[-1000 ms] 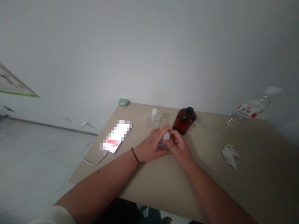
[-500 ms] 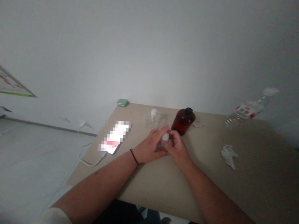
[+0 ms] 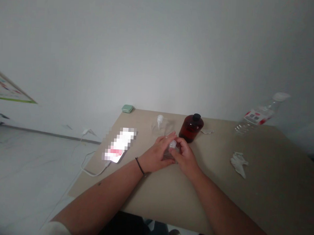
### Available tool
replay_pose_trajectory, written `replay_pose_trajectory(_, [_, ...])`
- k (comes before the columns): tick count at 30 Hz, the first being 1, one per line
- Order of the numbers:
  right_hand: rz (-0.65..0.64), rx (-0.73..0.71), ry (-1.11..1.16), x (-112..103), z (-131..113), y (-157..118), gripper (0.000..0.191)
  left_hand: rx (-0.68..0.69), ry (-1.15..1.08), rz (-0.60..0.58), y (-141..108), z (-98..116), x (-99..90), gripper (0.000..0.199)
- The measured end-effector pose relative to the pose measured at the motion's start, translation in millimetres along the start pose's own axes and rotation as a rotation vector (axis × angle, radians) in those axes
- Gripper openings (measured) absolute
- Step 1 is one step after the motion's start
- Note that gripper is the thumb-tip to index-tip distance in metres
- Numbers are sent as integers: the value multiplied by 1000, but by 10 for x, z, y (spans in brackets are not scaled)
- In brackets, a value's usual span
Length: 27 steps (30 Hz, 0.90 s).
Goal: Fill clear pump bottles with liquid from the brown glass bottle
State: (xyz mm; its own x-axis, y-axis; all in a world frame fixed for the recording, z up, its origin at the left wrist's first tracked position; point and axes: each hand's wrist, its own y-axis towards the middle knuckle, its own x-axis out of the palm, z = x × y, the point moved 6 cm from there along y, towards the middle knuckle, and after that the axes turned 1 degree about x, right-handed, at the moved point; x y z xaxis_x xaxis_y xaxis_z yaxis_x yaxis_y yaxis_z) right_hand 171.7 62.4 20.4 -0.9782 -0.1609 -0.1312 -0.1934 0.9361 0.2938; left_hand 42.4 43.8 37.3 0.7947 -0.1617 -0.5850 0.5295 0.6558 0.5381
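Observation:
A small clear bottle (image 3: 168, 154) with a whitish translucent cap (image 3: 172, 144) stands on the table between my hands. My left hand (image 3: 159, 154) is wrapped around the bottle's left side, with a dark band on the wrist. The fingers and thumb of my right hand (image 3: 185, 155) close on the cap at the top. Most of the small bottle is covered by my hands. Just behind them is a dark amber bottle (image 3: 191, 128) with a black cap, upright. A clear container with a white nozzle top (image 3: 160, 122) stands behind my left hand.
A lit phone (image 3: 121, 143), its screen blurred out, lies at the left with a white cable (image 3: 94, 174). A green tin (image 3: 127, 109) sits at the back left corner. On the right are a clear plastic bottle (image 3: 258, 115) and a crumpled tissue (image 3: 238, 164). A wall rises behind the table.
The whole view has shifted slightly. Both hands keep the same grip around the small bottle and its cap, and nothing on the table has visibly moved.

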Motion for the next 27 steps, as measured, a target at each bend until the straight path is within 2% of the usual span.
replay_pose_trajectory(6, [-2, -60, -7, -15, -69, 4, 28, 20, -6, -8, 15, 29, -10, 99])
replay_pose_trajectory(13, [-3, -9, 21, 5, -16, 3, 31, 17, -9, 1, 10, 24, -8, 96])
replay_pose_trajectory(19, [-23, -80, 10, -3, -53, 7, 28, 7, -4, 4, 8, 16, -5, 100])
replay_pose_trajectory(27, [20, -34, -1, 5, -26, 4, 25, 21, -8, -1, 13, 32, -14, 96])
